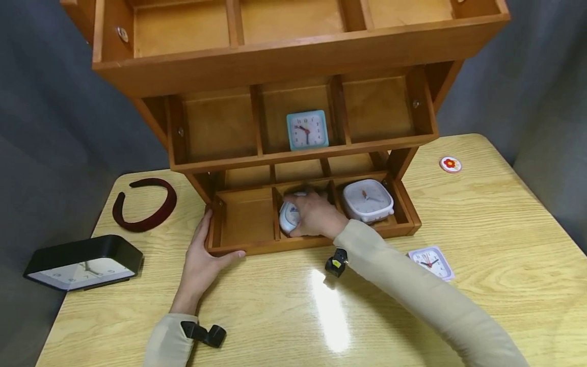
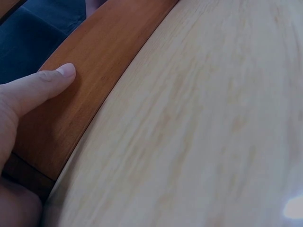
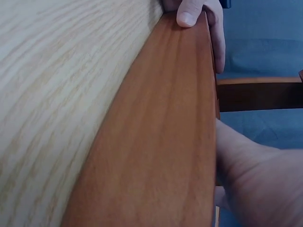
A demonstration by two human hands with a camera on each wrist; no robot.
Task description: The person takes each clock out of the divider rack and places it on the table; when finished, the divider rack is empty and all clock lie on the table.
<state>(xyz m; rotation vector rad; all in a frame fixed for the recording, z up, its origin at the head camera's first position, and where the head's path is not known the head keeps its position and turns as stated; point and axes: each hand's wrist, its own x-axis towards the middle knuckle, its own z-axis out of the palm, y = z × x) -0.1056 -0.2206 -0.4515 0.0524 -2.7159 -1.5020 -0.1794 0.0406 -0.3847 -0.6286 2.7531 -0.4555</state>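
The right hand is reaching over the front edge of the lowest wooden drawer and is gripping a pale, rounded clock in the middle compartment, its fingers and thumb curling round the clock's sides. The clock is sitting just beside the left divider, its dial partly showing past the hand; whether its base is touching the compartment floor, I cannot tell. The left hand is bracing the drawer's near left corner, its thumb lying straight along the front board and its fingers extending along the outer side, so it is steadying rather than carrying anything.

A boxy white clock is occupying the right compartment, and a blue-edged clock is leaning in the middle compartment of the tier above. On the table, a lilac clock is lying beside the right sleeve, while a black clock and a dark red headband are resting to the left.

The step in hand seems to be handling the rounded clock inside its compartment, either settling it or taking hold of it; a single moment is not showing which. The next move is probably calling for a steady left hand on the drawer and a straight upward path for the right, keeping fingers and clock from catching on the dividers
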